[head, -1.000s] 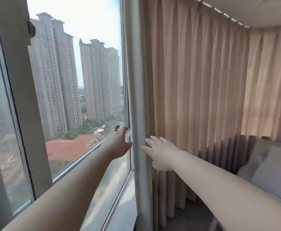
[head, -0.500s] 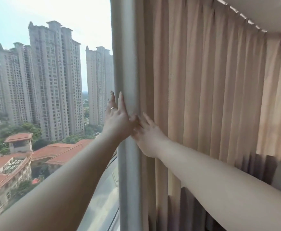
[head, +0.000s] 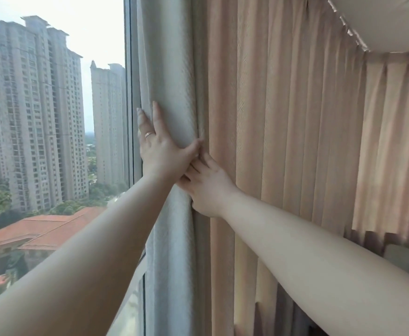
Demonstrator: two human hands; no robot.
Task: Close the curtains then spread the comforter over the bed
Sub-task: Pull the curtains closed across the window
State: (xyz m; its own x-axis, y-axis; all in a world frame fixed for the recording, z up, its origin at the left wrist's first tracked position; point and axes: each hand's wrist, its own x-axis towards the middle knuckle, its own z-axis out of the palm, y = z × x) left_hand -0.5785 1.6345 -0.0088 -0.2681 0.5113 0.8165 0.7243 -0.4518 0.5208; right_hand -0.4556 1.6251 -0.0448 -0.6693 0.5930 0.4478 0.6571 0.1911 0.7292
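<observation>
A beige pleated curtain (head: 283, 141) hangs over the right part of the window, and its pale grey lining edge (head: 171, 69) faces the glass. My left hand (head: 161, 151), with a ring on one finger, lies flat around that edge, fingers up and thumb hooked behind the fold. My right hand (head: 207, 187) sits just below and to the right of it, its fingers tucked into the same fold and partly hidden. The two hands touch. No comforter is in view.
The uncovered window pane (head: 53, 117) fills the left, showing tall towers and red roofs. The window frame (head: 131, 93) stands just left of the curtain edge. A second curtain panel (head: 397, 141) hangs at the far right under the ceiling track.
Both hands rose from near the sill to the curtain's leading edge and closed in on it. The view has moved nearer to the curtain.
</observation>
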